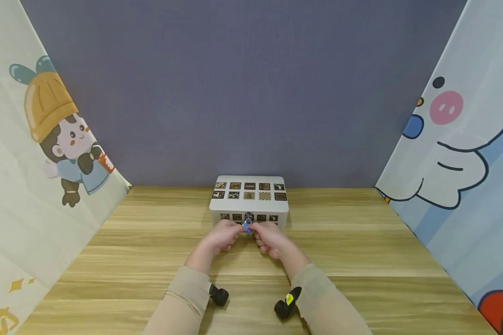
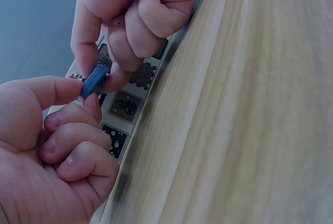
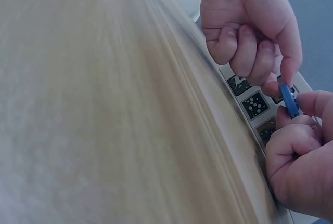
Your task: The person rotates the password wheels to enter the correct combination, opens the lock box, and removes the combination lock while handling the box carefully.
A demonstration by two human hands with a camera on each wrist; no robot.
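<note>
A small blue padlock [image 1: 247, 227] hangs by its metal shackle at the metal clasp [image 1: 248, 215] on the front of a white box [image 1: 238, 205]. My left hand [image 1: 223, 235] pinches the padlock from the left between thumb and index finger. From the right, my right hand [image 1: 273, 238] pinches it the same way. The other fingers of both hands are curled in. In the left wrist view, the blue padlock body [image 2: 94, 82] shows edge-on between the fingertips. Whether the shackle is locked cannot be told.
The box, covered in small square pictures, stands at the back of the wooden table [image 1: 150, 260], close to a grey-blue panel [image 1: 243, 93]. Printed cloth walls [image 1: 8, 195] flank the table on both sides. Black wrist cameras [image 1: 219, 297] hang from both sleeves.
</note>
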